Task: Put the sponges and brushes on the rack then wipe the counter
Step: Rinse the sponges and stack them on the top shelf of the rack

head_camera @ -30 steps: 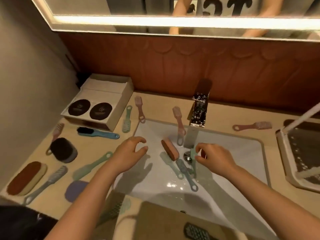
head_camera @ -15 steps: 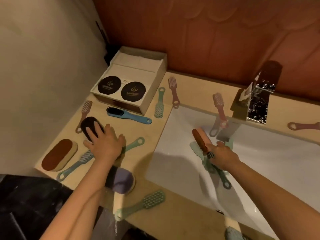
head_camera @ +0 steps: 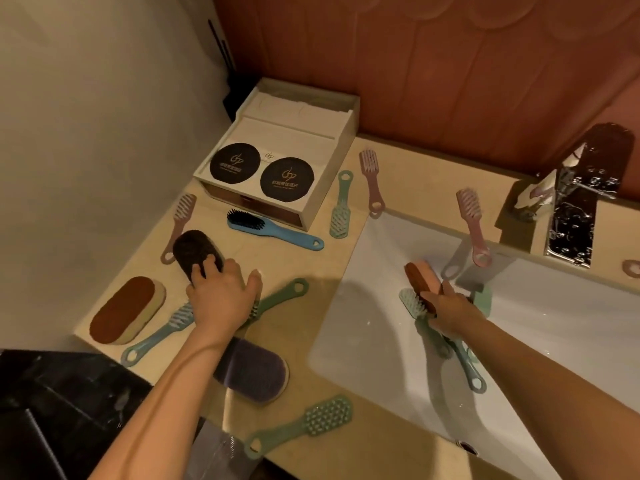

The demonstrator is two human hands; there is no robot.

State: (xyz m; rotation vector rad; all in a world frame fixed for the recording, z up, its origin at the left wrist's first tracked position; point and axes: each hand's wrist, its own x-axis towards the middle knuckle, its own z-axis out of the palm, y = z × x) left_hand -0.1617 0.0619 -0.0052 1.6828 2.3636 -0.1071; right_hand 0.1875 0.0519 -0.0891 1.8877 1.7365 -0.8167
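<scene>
Purple sponge (head_camera: 263,375) half hidden under left forearm; green brush (head_camera: 287,292) head hidden under left palm. Nearby on counter (head_camera: 311,265): brown sponge (head_camera: 126,310), blue brush (head_camera: 277,230), box (head_camera: 277,168) far left. Left hand (head_camera: 221,299) fingers bent over near end of dark sponge (head_camera: 195,251), thumb splayed; firmness of hold unclear. Right hand (head_camera: 450,311), in sink (head_camera: 363,323), wrapped round orange sponge (head_camera: 420,273) plus teal brush (head_camera: 412,303).

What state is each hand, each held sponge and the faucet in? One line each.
left hand: grips the dark sponge
right hand: grips the orange sponge
dark sponge: lying on the counter
orange sponge: tilted, in the sink
faucet: no water visibly running
</scene>
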